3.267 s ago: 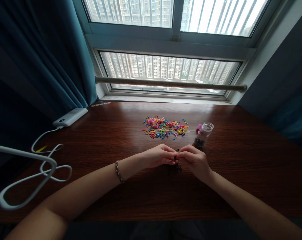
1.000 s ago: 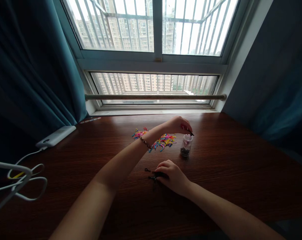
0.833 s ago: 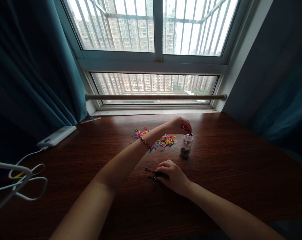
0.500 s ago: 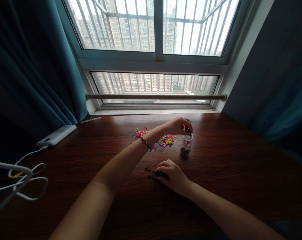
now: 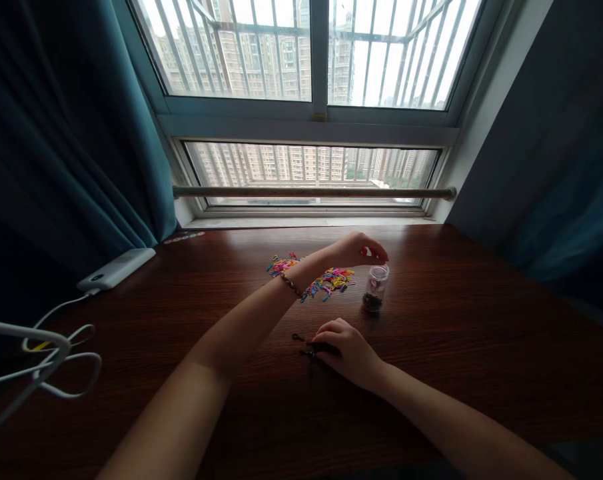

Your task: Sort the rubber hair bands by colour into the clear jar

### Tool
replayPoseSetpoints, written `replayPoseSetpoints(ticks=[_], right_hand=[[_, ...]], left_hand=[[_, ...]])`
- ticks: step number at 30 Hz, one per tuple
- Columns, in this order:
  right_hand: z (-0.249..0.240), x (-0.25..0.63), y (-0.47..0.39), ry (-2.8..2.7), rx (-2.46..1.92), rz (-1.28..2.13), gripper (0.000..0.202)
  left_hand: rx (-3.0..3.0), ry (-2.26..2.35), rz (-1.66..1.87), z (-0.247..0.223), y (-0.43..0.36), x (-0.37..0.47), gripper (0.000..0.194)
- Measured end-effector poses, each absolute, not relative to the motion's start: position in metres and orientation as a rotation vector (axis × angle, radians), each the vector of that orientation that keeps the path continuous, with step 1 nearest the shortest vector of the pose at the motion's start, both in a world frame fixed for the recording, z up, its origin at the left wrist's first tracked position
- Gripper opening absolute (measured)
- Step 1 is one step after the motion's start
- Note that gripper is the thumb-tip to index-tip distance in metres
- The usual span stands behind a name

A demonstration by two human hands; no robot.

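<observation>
White device [image 5: 116,270] well left of clear jar [image 5: 376,287]. Colored pieces [image 5: 337,280] piled left of jar. Black pieces [image 5: 307,353] on bench [image 5: 481,300], left of jar, near side; right hand [image 5: 345,352] at them, thumb and fingers parted. Left hand [image 5: 360,250] over jar mouth, fingers curled, can't tell if tips touch. Jar upright, dark bits [image 5: 372,302] at bottom.

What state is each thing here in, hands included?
Left hand, curled above the clear jar
Clear jar, upright, uncapped, dark pieces inside
Right hand, curled low at the table, dark pieces beside it, grip unclear
Multicolored loop-shaped pieces, loosely scattered, partly hidden
White power bank, white cable plugged in
White cable, loosely looped
Blue curtain, bunched beside the window
Window, apparently shut
Bracelet, worn
</observation>
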State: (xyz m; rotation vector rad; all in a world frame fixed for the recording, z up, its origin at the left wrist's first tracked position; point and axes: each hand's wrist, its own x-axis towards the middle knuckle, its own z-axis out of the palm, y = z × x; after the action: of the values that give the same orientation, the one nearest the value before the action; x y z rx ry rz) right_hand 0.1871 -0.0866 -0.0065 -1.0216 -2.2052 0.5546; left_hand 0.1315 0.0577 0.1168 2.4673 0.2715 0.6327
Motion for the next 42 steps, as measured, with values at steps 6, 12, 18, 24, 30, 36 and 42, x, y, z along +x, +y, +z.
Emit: replayPoseSetpoints(ticks=[6, 12, 18, 24, 30, 36, 42], right_hand=[[-0.013, 0.186, -0.085, -2.183, -1.035, 0.544, 0.019], [-0.017, 0.188, -0.083, -2.16, -1.048, 0.54, 0.014], [-0.009, 0.19, -0.082, -2.02, -1.066, 0.632, 0.01], [-0.007, 0.192, -0.078, -1.788, -1.169, 0.818, 0.011], [-0.007, 0.192, -0.074, -1.686, -1.14, 0.927, 0.016], [-0.005, 0.196, -0.072, -1.708, -1.163, 0.878, 0.016], [0.002, 0.196, -0.076, -1.685, -1.077, 0.927, 0.015]], left_hand=[[2.335, 0.387, 0.815, 0.113, 0.055, 0.117, 0.019], [2.158, 0.593, 0.833, 0.075, 0.033, 0.064, 0.024], [2.14, 0.839, 0.661, 0.037, -0.004, 0.01, 0.022], [2.204, 0.935, 0.625, 0.012, -0.019, -0.007, 0.022], [2.345, 0.824, 0.692, 0.003, -0.02, -0.004, 0.017], [2.326, 1.259, 0.596, 0.018, -0.018, -0.015, 0.016], [2.123, 0.992, 0.082, 0.035, -0.009, -0.031, 0.027]])
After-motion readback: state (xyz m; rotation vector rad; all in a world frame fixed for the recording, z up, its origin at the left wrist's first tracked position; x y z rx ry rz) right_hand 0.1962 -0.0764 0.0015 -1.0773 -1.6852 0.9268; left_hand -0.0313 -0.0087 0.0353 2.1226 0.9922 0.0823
